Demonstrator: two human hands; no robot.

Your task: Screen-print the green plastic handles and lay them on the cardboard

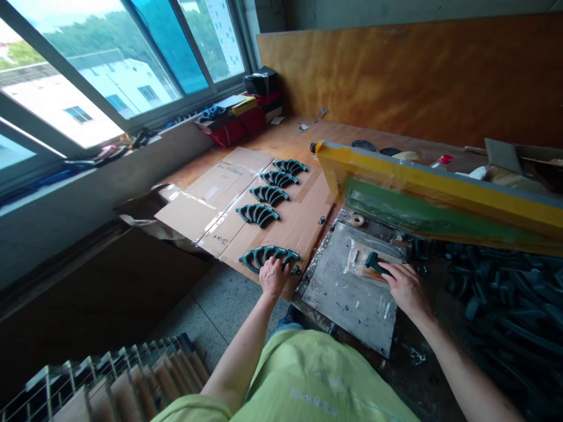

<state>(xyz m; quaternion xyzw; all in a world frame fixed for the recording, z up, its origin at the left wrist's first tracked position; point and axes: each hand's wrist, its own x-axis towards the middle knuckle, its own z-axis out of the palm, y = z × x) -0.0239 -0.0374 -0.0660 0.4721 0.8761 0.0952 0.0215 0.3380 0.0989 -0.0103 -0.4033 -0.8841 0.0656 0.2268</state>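
Note:
My left hand rests on the nearest dark green curved plastic part, fingers bent over it, on the flattened cardboard. Several more such parts lie in a row further along the cardboard. My right hand pinches another green part and presses it onto the grey metal printing plate. A yellow-framed screen with green mesh stands tilted up above the plate.
A heap of dark green parts lies at the right. A roll of tape sits at the plate's top edge. Books and boxes stand by the window. A wire rack with cardboard sheets is at lower left.

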